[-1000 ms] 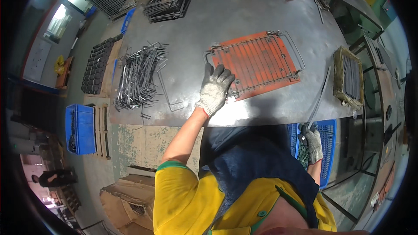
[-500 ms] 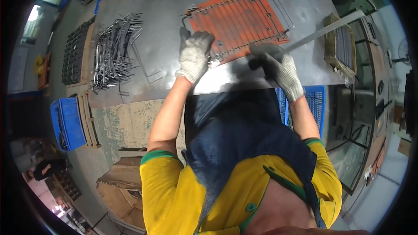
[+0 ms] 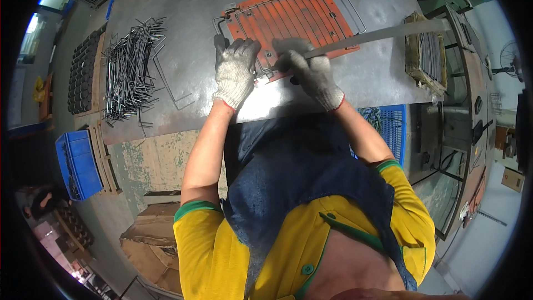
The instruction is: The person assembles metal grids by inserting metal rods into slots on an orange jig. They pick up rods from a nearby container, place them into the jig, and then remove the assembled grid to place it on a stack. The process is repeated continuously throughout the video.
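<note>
Nearest, at 11 o'clock from the apron: left hand (image 3: 235, 69), gloved, flat and open, pressing on the near left corner of the orange wire-grid jig (image 3: 291, 19). At 12 o'clock, right hand (image 3: 311, 72) closed around the near end of a long flat steel bar (image 3: 383, 34) running off toward 2 o'clock. Beyond, jig lying flat on the grey steel table (image 3: 183, 22). Farther, at 10 o'clock, a heap of bent wire pieces (image 3: 130, 69).

The single camera sits on my head and looks steeply down over my chest and forearms at the grey steel table (image 3: 183, 16) in front of me. The fisheye lens bends the table's edges and takes in the floor at both sides. My gloved hands lie close, near mid-frame.
</note>
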Demonstrator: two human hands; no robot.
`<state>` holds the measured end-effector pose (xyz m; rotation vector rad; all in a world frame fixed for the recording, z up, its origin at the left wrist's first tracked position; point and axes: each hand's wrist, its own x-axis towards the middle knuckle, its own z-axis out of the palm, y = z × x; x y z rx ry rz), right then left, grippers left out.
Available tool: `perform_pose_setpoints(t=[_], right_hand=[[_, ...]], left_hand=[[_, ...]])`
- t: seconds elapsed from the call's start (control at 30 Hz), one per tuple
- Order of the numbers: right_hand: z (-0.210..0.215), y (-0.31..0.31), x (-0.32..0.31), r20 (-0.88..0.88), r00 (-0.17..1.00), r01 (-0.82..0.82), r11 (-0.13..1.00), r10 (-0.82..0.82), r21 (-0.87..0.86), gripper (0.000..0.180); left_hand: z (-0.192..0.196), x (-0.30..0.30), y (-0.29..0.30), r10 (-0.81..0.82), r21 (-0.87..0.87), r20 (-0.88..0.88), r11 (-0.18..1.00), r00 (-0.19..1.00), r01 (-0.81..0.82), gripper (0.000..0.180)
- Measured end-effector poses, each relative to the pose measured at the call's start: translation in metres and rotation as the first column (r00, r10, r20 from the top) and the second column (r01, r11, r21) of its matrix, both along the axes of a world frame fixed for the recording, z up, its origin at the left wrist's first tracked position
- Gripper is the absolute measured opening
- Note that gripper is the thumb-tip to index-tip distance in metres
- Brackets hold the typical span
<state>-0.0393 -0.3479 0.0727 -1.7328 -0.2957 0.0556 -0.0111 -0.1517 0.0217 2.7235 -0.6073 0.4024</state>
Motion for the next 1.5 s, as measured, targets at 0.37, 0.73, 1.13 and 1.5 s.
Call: perform_pose_setpoints(t=[0.37,0.73,1.13,1.5], right_hand=[[0.005,-0.002,0.045,-0.085,0.995,0.049,0.996,-0.043,0.072,0.038],[0.043,0.051,0.111,-0.112,0.992,-0.057,0.997,0.051,-0.055,0.033],[-0.008,0.061,0.142,-0.293,0.956,-0.02,0.997,-0.003,-0.075,0.035],[0.039,-0.026,0.113,0.248,0.965,0.218,0.776,-0.082,-0.592,0.023]], left_hand=[[0.006,-0.002,0.002,-0.036,0.031,-0.027,0.999,0.999,0.037,0.036],[-0.002,-0.022,0.011,-0.063,-0.03,-0.037,0.998,0.997,0.062,0.038],[-0.002,-0.022,0.011,-0.046,-0.07,-0.02,0.997,0.999,0.045,0.038],[-0.045,-0.014,0.007,0.086,-0.009,-0.029,0.996,0.996,-0.086,0.012]])
